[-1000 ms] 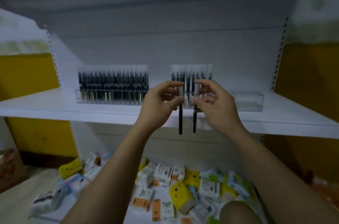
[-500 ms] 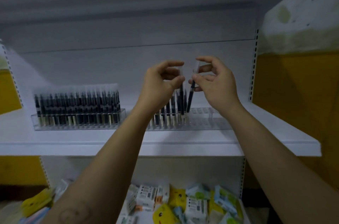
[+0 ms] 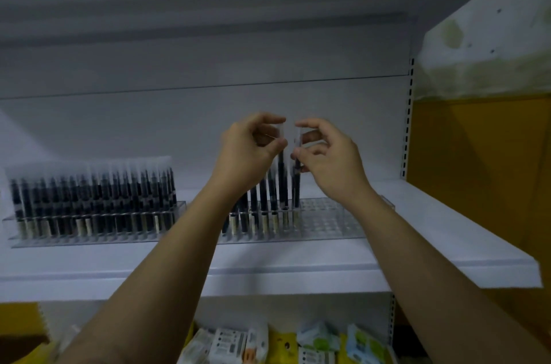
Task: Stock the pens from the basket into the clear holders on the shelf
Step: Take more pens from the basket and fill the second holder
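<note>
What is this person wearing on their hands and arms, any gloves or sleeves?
Nothing that shows. The left hand and right hand are bare, with no gloves, rings or watch visible. Both forearms are uncovered right to the picture's bottom edge, so no sleeve appears. The light is dim, so small marks could be missed.

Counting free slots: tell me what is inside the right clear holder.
The right clear holder holds upright dark pens in its left part; holes further right are empty. The left hand and right hand each pinch an end pen. The left forearm hides its left end.
</note>
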